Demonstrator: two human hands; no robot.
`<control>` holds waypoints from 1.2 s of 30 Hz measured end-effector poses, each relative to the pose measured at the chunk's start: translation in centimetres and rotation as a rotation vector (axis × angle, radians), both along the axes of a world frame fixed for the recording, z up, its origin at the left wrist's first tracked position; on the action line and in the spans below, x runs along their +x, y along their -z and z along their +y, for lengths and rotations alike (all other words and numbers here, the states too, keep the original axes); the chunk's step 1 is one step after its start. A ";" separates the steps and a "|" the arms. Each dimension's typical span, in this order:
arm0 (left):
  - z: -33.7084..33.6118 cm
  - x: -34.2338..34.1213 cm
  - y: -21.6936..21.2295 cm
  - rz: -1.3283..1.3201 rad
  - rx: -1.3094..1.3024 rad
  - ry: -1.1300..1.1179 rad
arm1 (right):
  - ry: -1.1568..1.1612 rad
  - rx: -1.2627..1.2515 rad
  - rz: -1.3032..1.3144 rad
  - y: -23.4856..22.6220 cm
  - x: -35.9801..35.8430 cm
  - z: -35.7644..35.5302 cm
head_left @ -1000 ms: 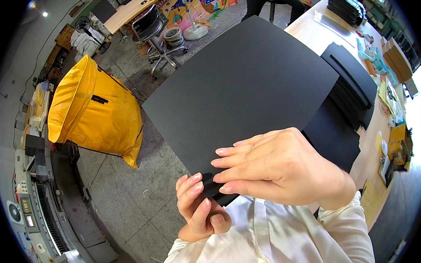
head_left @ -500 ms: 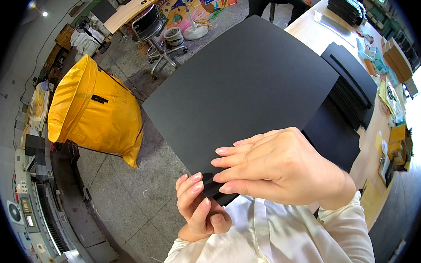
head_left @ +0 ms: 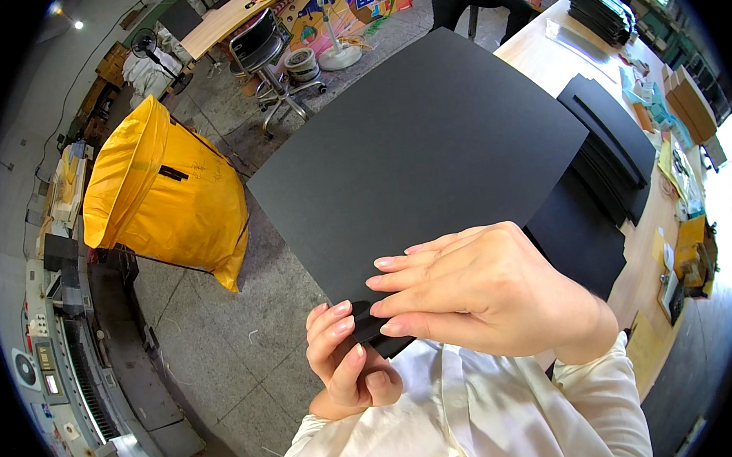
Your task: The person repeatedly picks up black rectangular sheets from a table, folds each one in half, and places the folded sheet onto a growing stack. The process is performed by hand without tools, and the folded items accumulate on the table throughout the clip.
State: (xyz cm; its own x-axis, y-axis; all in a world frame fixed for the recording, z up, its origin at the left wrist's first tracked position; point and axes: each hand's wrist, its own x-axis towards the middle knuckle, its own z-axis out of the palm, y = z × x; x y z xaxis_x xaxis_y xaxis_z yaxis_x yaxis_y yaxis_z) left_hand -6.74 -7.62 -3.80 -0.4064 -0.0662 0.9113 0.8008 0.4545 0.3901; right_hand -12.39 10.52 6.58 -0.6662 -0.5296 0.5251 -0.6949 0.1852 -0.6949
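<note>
A large black sheet [head_left: 420,153], like card or board, spreads out in front of me and over the table's left side. My left hand [head_left: 346,360] is closed at its near corner, with the fingers curled around the edge. Across that near end lies my right hand [head_left: 483,289], palm down, its fingers stretched out toward the left hand and touching the sheet. A small dark flap or second layer shows between the two hands; its shape is partly hidden. To the right, more black sheets [head_left: 579,235] lie on the table, partly covered by the large one.
Along the right runs a wooden table [head_left: 537,37] with black pieces [head_left: 611,136], cardboard boxes [head_left: 690,104] and a clipboard [head_left: 671,290]. A yellow bag [head_left: 168,196] stands on the floor to the left. Beyond are an office chair [head_left: 260,53] and a seated person [head_left: 487,3].
My hands and the black sheet stay practically where they were. At the far edge, the seated person's arm and hand have shifted slightly.
</note>
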 end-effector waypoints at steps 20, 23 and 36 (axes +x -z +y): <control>-0.2 0.3 -0.7 -0.065 0.046 0.003 | 0.002 0.018 -0.004 -0.4 0.4 -0.1; -0.2 0.3 -3.2 -0.174 0.028 0.007 | 0.020 0.021 0.095 0.2 0.5 0.2; 2.8 1.4 -7.4 0.293 -0.318 0.101 | 0.692 0.276 0.791 2.9 2.9 8.0</control>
